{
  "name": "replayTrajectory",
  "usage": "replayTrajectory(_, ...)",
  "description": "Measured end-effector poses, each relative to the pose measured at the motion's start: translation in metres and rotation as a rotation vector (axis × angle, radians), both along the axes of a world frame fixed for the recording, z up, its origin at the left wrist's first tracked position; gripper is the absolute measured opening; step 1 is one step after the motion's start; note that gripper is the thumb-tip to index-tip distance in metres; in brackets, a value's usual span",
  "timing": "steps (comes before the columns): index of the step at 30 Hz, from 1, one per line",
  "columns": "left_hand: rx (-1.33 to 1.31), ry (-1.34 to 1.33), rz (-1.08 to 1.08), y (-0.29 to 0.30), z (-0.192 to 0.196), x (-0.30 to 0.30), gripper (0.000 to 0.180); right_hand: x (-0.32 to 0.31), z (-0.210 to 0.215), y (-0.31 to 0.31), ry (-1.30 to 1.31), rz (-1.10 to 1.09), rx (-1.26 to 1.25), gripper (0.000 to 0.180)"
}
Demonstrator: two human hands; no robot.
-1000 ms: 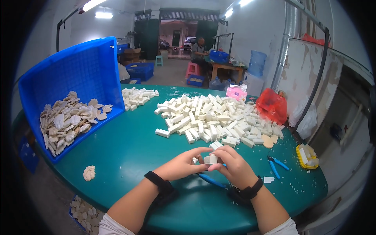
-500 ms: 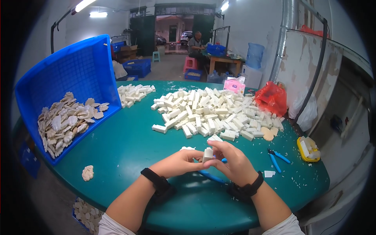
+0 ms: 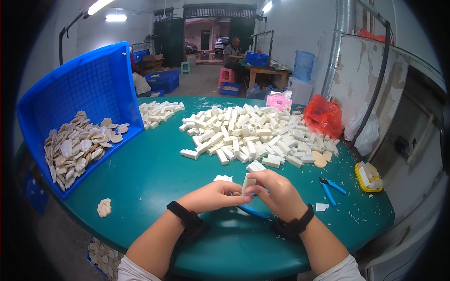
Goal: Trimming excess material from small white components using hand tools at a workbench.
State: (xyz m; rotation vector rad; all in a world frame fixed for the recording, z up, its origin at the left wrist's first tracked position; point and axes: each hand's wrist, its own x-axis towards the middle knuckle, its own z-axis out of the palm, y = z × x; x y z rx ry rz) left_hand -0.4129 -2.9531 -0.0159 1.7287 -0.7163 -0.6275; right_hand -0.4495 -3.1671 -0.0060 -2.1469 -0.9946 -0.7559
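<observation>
Between my two hands a small white rectangular block stands tilted. My left hand grips its lower part with thumb and fingers. My right hand is closed around its upper end and right side, and hides part of it. Under my hands lies a blue-handled tool, mostly covered, its head hidden. Just behind the left fingers rests a flat white piece with a bumpy edge. A large pile of similar white blocks spreads beyond my hands, one loose block lying nearest.
On the green table, a tilted blue crate holds flat cream pieces; one such piece lies outside. Blue-handled nippers, a yellow box and a red bag are at right. Another person sits far back.
The block has turned between my fingers, now showing a longer side. My right fingers have shifted on it; both hands stay in nearly the same place.
</observation>
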Motion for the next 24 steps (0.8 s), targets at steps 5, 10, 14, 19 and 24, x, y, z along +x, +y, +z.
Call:
replayTrajectory(5, 0.040, -0.008, -0.014, 0.001, -0.001, 0.001, 0.039, -0.004, -0.002, 0.002, 0.094, 0.007, 0.099, 0.024)
replayTrajectory(10, -0.075, 0.055, 0.053, -0.002, 0.009, -0.005, 0.036, -0.003, 0.000, -0.003, 0.171, -0.059, 0.084, 0.024)
replayTrajectory(14, -0.159, 0.012, 0.264, 0.005, 0.012, 0.000, 0.038, 0.006, 0.011, -0.026, 0.427, -0.552, -0.018, 0.037)
replayTrajectory(19, -0.004, -0.133, 0.286, 0.000, -0.001, 0.005, 0.039, 0.000, 0.007, -0.043, 0.778, -0.478, -0.511, 0.041)
replayTrajectory(24, 0.377, -0.169, -0.105, 0.001, 0.006, -0.003, 0.044, 0.002, -0.005, -0.039, 0.832, -0.478, -0.487, 0.035)
